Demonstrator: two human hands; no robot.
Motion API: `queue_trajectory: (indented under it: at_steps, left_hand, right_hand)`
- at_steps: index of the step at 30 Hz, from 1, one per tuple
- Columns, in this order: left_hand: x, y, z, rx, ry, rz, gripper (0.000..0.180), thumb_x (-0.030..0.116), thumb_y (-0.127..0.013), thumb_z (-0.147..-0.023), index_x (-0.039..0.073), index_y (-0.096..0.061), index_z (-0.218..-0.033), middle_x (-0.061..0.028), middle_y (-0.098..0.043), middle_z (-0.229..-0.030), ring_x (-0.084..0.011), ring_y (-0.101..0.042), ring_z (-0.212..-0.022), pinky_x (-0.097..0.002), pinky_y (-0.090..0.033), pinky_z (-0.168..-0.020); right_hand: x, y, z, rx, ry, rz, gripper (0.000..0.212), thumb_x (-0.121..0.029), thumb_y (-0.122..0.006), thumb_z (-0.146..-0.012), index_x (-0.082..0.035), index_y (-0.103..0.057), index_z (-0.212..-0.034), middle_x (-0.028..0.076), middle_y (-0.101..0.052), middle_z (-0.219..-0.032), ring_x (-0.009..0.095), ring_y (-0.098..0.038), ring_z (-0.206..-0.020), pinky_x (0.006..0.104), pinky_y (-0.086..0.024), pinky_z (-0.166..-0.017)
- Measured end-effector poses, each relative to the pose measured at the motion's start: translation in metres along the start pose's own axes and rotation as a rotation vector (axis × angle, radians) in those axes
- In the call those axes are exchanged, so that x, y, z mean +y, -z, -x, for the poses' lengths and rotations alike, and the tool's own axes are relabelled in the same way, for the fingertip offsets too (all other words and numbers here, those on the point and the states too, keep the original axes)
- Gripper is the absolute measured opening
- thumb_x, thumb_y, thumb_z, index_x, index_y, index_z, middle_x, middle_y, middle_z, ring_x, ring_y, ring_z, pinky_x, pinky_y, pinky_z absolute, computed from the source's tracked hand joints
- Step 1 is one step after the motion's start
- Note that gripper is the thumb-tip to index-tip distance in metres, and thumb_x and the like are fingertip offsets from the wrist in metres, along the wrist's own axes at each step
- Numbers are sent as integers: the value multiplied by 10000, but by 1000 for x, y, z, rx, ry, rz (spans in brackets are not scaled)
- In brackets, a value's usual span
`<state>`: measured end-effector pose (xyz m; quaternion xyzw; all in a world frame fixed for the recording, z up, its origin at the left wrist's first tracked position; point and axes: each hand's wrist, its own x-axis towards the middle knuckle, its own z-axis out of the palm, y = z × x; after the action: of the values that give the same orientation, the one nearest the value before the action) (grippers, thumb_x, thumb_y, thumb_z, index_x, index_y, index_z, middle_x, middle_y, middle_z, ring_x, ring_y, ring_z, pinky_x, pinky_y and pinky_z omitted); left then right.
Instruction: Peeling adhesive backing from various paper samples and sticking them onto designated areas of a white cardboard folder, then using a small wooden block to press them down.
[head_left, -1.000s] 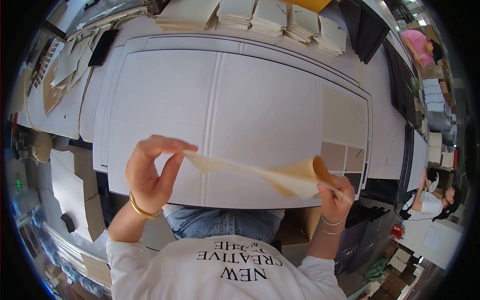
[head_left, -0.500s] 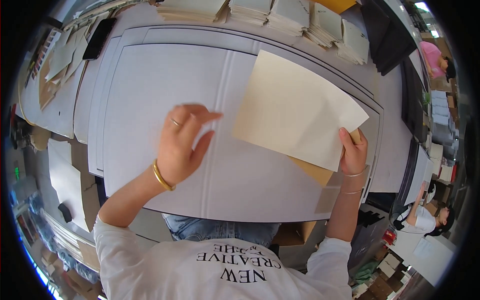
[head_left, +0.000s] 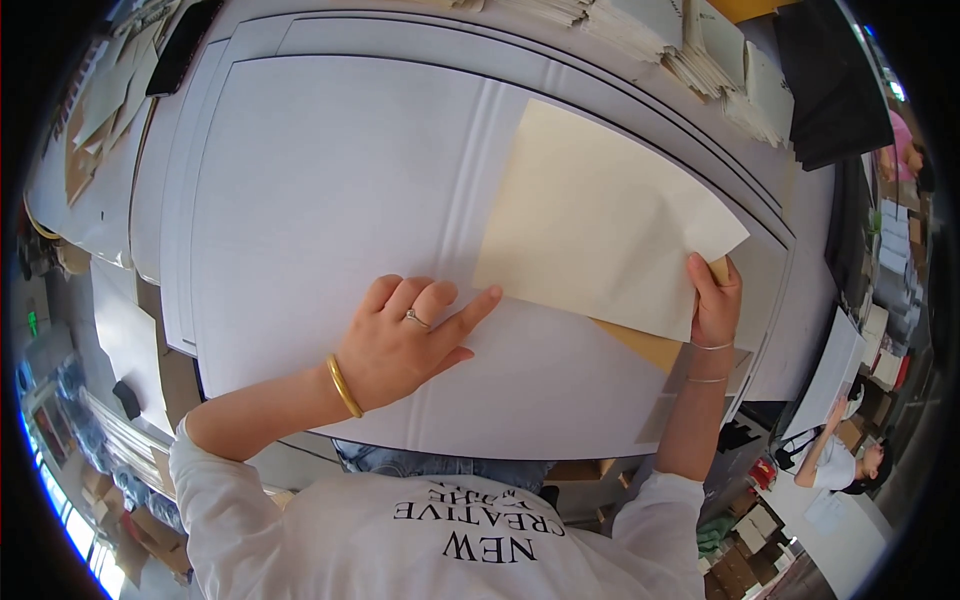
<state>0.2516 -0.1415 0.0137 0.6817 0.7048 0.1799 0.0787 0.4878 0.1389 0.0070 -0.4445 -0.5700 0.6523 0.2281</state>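
My left hand (head_left: pixel 400 345) presses flat on the white board (head_left: pixel 330 200), steadying it, while my right hand (head_left: pixel 712 300) pinches the cream sheet (head_left: pixel 600 215) by its edge.

A wide white bench (head_left: pixel 300 200) filled most of the view, its surface built of large layered white boards with curved edges. Along its far edge lay stacks of pale sheets (head_left: pixel 650 30), with black boards (head_left: pixel 830 90) at the far right. At the far left, brown card pieces (head_left: pixel 90 120) were scattered. Bright daylight came from windows (head_left: pixel 60 500) at the near left. Another person (head_left: pixel 835 465) sat at the near right among boxes (head_left: pixel 750 530).
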Motion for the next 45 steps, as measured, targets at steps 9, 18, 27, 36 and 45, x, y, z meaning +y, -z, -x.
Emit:
queue_trajectory:
  at_steps: [9,18,27,36,45]
  left_hand:
    - [1,-3,0,-19,32,-17,701,343,-752,-676,178,-521,-1317,-13,-448,-1042,-159,-452,-938,-340,-391,-829]
    - [2,-7,2,-38,56,22,673,375,-706,-721,191,-511,-1338,-34,-416,-1054,-195,-428,-975,-372,-359,-850]
    - [2,-8,3,-38,60,15,669,376,-707,-722,199,-514,-1337,-34,-409,-1062,-198,-425,-969,-362,-358,-846]
    - [0,-6,2,-18,54,11,686,342,-743,-695,179,-517,-1321,-12,-444,-1054,-160,-455,-949,-345,-389,-835]
    - [0,-6,2,-20,49,-2,675,349,-733,-705,176,-517,-1320,-12,-447,-1065,-159,-455,-953,-342,-387,-834]
  right_hand:
    - [6,8,-1,-21,61,35,201,-68,-588,-907,31,-600,-1081,41,-646,-986,88,-587,-860,231,-476,-767]
    - [3,4,0,-13,67,27,172,-41,-578,-909,39,-602,-1059,42,-643,-989,88,-578,-869,234,-465,-782]
    - [4,3,0,-13,70,25,180,-46,-580,-910,36,-602,-1068,41,-643,-989,88,-574,-876,238,-459,-797]
    - [5,5,-1,-31,84,31,188,-48,-582,-910,36,-598,-1077,44,-642,-994,91,-577,-878,241,-463,-794]
    - [3,1,-1,-13,69,38,167,-45,-581,-909,41,-602,-1051,45,-641,-976,85,-576,-869,234,-466,-775]
